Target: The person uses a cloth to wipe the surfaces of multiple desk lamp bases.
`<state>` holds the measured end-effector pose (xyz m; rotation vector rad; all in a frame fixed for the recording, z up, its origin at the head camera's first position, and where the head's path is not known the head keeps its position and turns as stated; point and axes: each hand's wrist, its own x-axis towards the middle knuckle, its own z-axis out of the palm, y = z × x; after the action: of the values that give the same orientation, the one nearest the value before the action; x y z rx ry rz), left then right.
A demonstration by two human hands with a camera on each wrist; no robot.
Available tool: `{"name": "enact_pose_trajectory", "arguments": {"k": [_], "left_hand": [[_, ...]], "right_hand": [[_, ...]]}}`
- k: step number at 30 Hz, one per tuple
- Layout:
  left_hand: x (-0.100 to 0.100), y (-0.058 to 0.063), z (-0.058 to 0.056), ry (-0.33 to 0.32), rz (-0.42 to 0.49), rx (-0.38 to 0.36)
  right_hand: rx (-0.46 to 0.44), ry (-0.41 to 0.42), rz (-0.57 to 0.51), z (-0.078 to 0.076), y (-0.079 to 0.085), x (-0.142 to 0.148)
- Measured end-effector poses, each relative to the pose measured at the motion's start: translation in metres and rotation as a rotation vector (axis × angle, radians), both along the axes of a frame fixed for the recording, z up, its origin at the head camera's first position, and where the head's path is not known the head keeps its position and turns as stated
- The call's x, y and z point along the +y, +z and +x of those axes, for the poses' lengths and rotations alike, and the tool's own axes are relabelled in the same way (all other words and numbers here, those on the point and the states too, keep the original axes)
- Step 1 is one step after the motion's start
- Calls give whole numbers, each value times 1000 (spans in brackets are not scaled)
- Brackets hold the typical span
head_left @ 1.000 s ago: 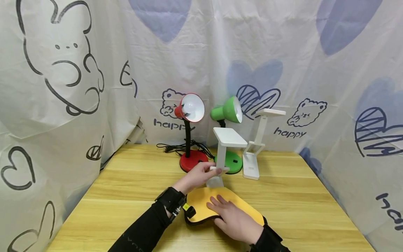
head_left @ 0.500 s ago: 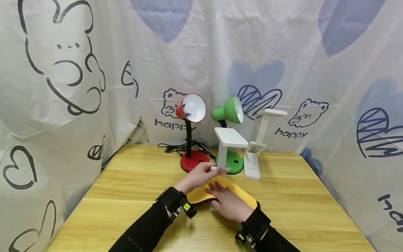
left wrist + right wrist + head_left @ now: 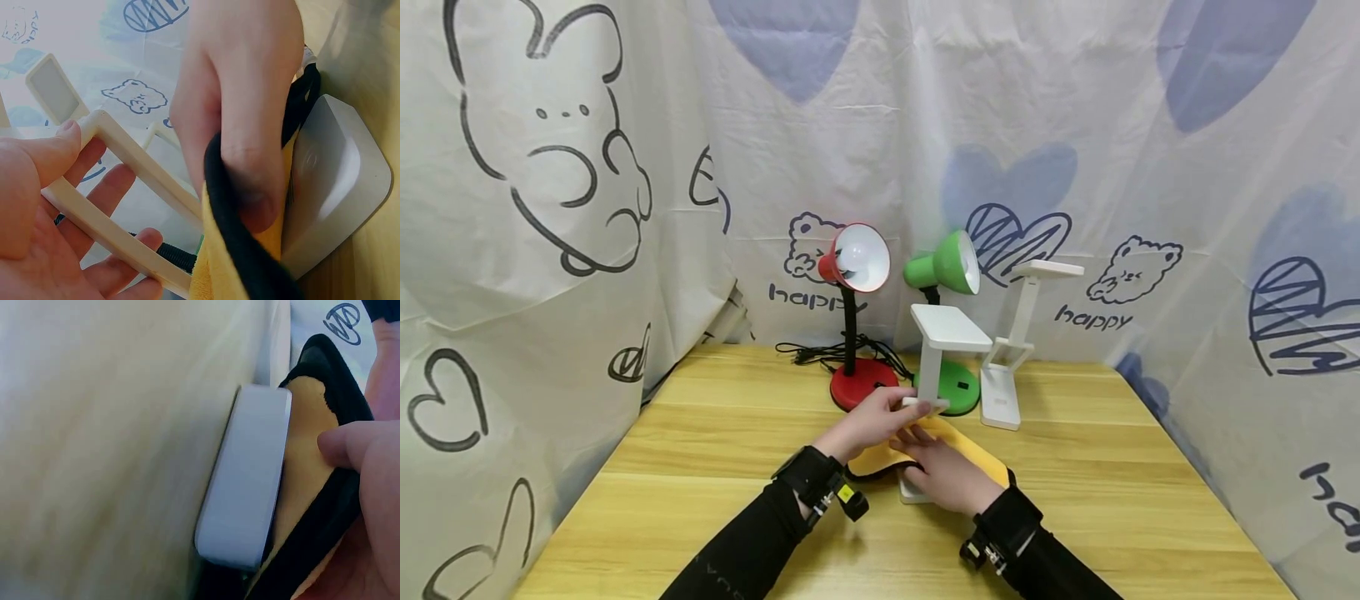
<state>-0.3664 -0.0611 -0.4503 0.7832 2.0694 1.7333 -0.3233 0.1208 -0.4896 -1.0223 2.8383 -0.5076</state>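
Note:
A white folding desk lamp [image 3: 951, 327] stands in front of the other lamps. My left hand [image 3: 874, 423] holds its lower bracket, thumb on one side and fingers behind, as the left wrist view shows at the bracket [image 3: 147, 181]. Over the lamp's base lies a yellow cloth [image 3: 973, 454] with black edging. My right hand [image 3: 946, 473] grips this cloth, its thumb [image 3: 344, 447] against the yellow face near the edge. The front end of the white base [image 3: 913, 493] shows from under the cloth, and the right wrist view has the base [image 3: 247, 475] beside it.
Behind stand a red lamp [image 3: 863, 382], a green lamp [image 3: 951, 262] and a second white folding lamp [image 3: 1000, 396]. Black cords [image 3: 808, 350] lie at the back of the wooden table [image 3: 737, 442]. A printed curtain [image 3: 880, 150] hangs around it.
My right hand has moved the yellow cloth away from me along the lamp's base, and the base's front end has come into sight. My left hand stays on the bracket.

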Motion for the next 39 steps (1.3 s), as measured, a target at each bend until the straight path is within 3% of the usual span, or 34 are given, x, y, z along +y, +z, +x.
{"name": "enact_pose_trajectory", "arguments": {"k": [5,9,17,22,29,39], "left_hand": [[1,1,0,52,-79,60],[1,1,-1,59,-93,73],[0,1,-3,86,-150,114],[-2,3,-3,107,-183,145],[-3,3,-3,108,-175,157],[-2,2,-4,68,-137,114]], "right_hand": [[-9,-29,23,15,-1,3],[-50,-34,45,32,0,7],[-156,7,15,67,10,20],[-156,41,32,79,14,24],[-173,45,14,75,14,23],[-111,48,16,42,4,13]]}}
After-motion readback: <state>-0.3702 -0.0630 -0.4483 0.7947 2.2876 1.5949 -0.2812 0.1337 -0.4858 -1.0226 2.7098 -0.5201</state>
